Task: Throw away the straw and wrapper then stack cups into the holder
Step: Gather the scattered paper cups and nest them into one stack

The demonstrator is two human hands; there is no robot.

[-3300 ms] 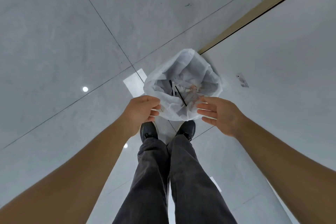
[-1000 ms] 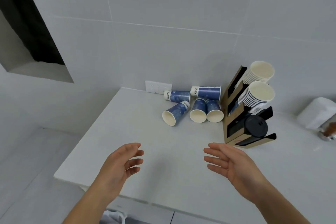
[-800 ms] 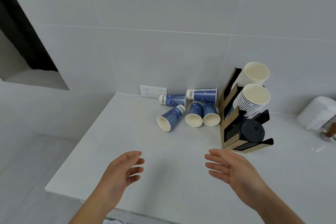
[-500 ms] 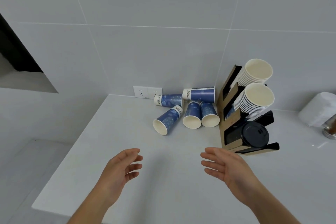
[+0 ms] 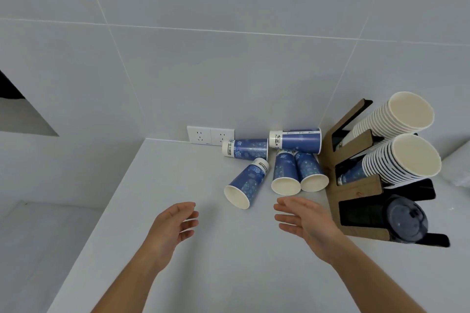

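Several blue paper cups lie on their sides in the back corner of the white counter (image 5: 216, 262): one (image 5: 246, 182) at the front left, two side by side (image 5: 286, 173) (image 5: 309, 170), and two by the wall (image 5: 245, 148) (image 5: 296, 140). To their right stands the brown cup holder (image 5: 356, 189) with two stacks of cups (image 5: 396, 119) (image 5: 407, 160) and black lids (image 5: 404, 221). My left hand (image 5: 173, 226) and my right hand (image 5: 305, 221) hover over the counter, both empty, fingers apart. The right fingertips are just short of the two side-by-side cups.
A double wall socket (image 5: 210, 135) sits at the counter's back edge behind the cups. The counter's left edge drops to the floor. A white object (image 5: 461, 168) shows at the far right edge.
From the bin on the floor, the view turned up to the counter. Over the last second both hands moved forward toward the cups, still empty.
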